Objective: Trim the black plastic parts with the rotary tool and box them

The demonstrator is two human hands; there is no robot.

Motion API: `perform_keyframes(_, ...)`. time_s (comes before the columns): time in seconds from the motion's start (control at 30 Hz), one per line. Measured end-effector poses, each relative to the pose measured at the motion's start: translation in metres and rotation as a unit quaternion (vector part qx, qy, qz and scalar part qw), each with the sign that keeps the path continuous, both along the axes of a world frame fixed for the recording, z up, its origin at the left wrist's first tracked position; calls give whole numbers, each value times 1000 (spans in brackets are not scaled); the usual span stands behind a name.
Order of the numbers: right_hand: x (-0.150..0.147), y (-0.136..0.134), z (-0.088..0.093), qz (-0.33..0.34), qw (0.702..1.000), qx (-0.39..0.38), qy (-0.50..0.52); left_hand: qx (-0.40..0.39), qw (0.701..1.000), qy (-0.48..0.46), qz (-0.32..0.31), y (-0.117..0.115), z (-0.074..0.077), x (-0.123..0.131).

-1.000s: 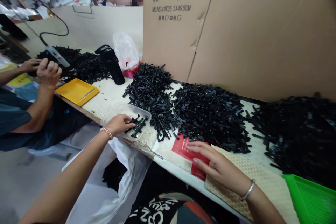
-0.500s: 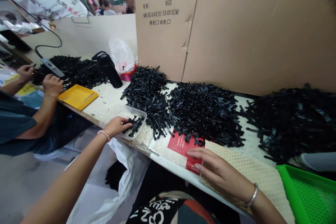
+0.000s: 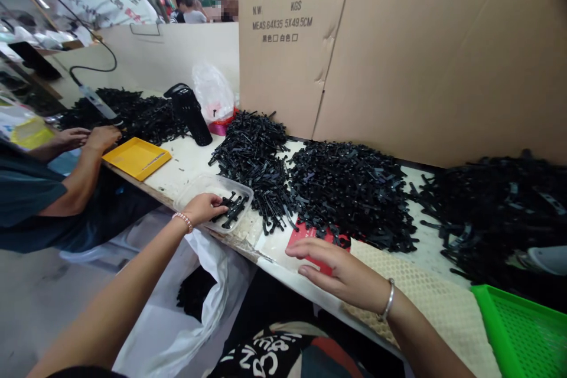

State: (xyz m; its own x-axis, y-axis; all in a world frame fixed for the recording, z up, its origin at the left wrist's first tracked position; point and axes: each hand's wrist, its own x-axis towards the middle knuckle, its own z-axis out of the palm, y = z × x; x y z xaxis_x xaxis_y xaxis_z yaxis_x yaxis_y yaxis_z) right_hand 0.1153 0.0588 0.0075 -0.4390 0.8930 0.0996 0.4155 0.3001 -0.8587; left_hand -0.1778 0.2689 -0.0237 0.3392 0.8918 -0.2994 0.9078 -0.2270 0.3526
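My left hand (image 3: pixel 204 209) reaches into a clear plastic tub (image 3: pixel 248 192) at the table's front edge. Its thumb and fingers are drawn together at several small black plastic strips (image 3: pixel 235 210) with knobbed ends; how many it grips is hidden. My right hand (image 3: pixel 334 269) is open, fingers stretched to the left, holding nothing. Below it lie a red printed card (image 3: pixel 305 235) and a beige textured mat (image 3: pixel 411 283). Close behind the hands spread two heaps of black strips, a narrower heap (image 3: pixel 252 153) and a wider heap (image 3: pixel 349 189).
Another heap of black pieces (image 3: pixel 500 207) and a green perforated basket (image 3: pixel 522 331) lie right. Tall cardboard (image 3: pixel 398 59) stands behind. Leftward are a black bottle (image 3: pixel 191 115), a yellow tray (image 3: pixel 137 159) and a co-worker's hands (image 3: pixel 101 137). A white sack (image 3: pixel 212 283) hangs below the edge.
My right hand has moved left, from the mat's edge to over the red card. My left hand stays in the tub. The co-worker's hands have come closer together, and the view has shifted slightly.
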Motion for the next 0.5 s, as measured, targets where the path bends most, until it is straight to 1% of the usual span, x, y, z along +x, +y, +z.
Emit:
perform_keyframes(0.2,-9,9,-5,22,1000,-20,-4,9,1000,1,-16,-2,0,1)
perform_keyframes(0.3,-12,16,-5,27,999,-15,-11,18,999,0,-26,-2,1,1)
perform_keyframes(0.4,-20,31,-4,38,999,10,-14,11,999,-4,-31,-3,2,1)
perform_keyframes(0.5,-33,55,-5,38,997,64,-26,3,999,9,-45,-4,3,2)
